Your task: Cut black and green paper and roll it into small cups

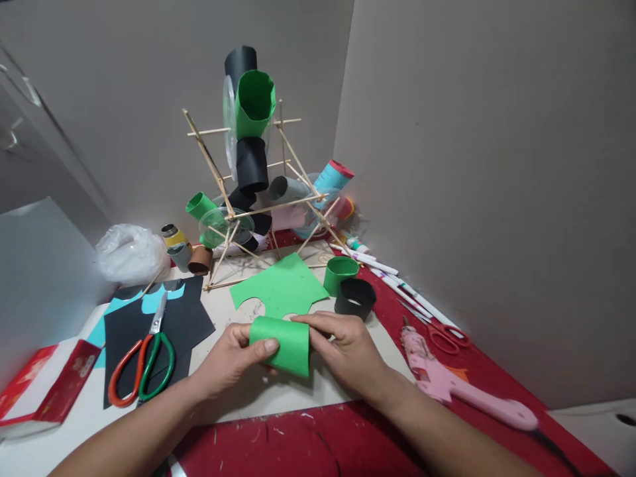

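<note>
A green paper tube (285, 348) lies sideways between my hands, above a pale board (238, 401). My left hand (236, 354) grips its left end, thumb across the front and fingers behind. At the right end, my right hand (345, 344) has its fingers closed on the tube's edge. Just beyond lies a green paper sheet (283, 281) with rounded cut-outs in its near edge. A short green ring (341, 273) and a black paper ring (355, 298) stand beyond my right hand.
A stick frame (273, 209) carrying paper tubes and clear discs stands behind. Red-and-green-handled scissors (149, 361) lie on black paper (196, 324) at left. A pink glue gun (462, 384), red scissors (447, 336) and markers (402, 291) are at right, beside the wall.
</note>
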